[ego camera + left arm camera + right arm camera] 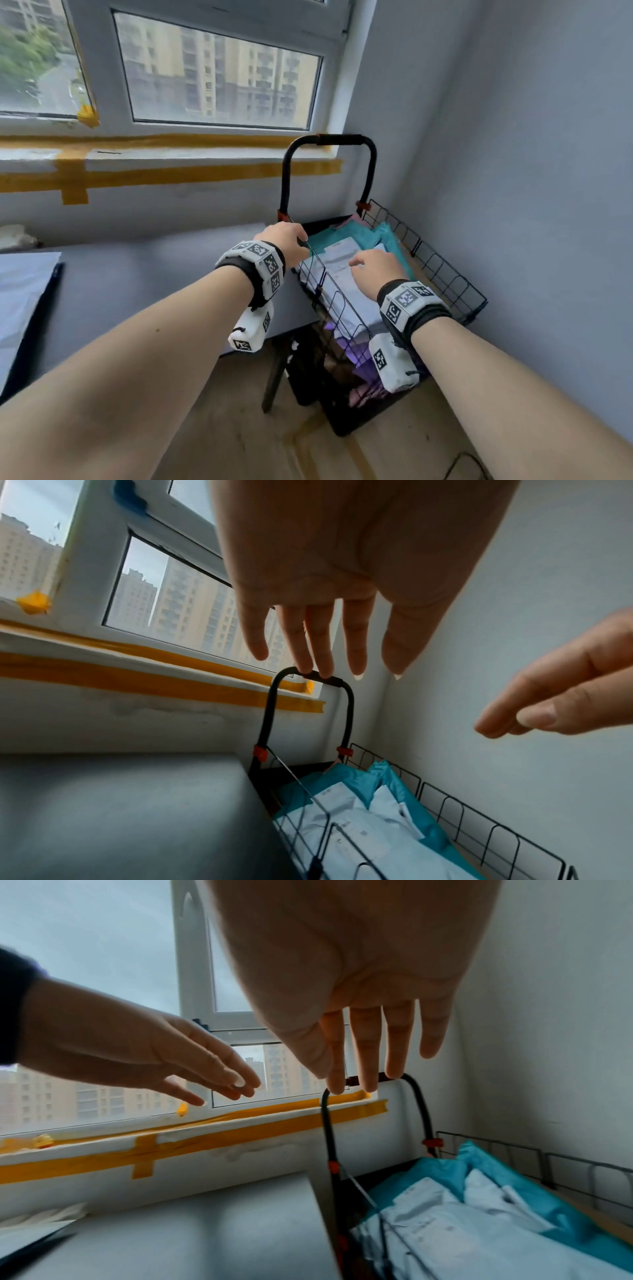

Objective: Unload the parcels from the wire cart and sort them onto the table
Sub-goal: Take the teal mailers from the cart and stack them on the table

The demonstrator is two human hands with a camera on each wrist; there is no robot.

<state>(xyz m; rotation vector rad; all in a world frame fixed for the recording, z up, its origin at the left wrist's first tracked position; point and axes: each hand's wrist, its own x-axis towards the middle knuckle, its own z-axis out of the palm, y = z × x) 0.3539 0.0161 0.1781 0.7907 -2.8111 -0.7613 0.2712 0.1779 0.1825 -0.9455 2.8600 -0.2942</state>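
A: Progress? Parcels (346, 260) all seem to lie in the wire cart (442, 270), stacked, teal under white.
B: Worktop (144, 274) shows no parcel where visible. Left hand (286, 240) and right hand (371, 270) hover over the stack, fingers straight, holding nothing; unloading apparently not begun
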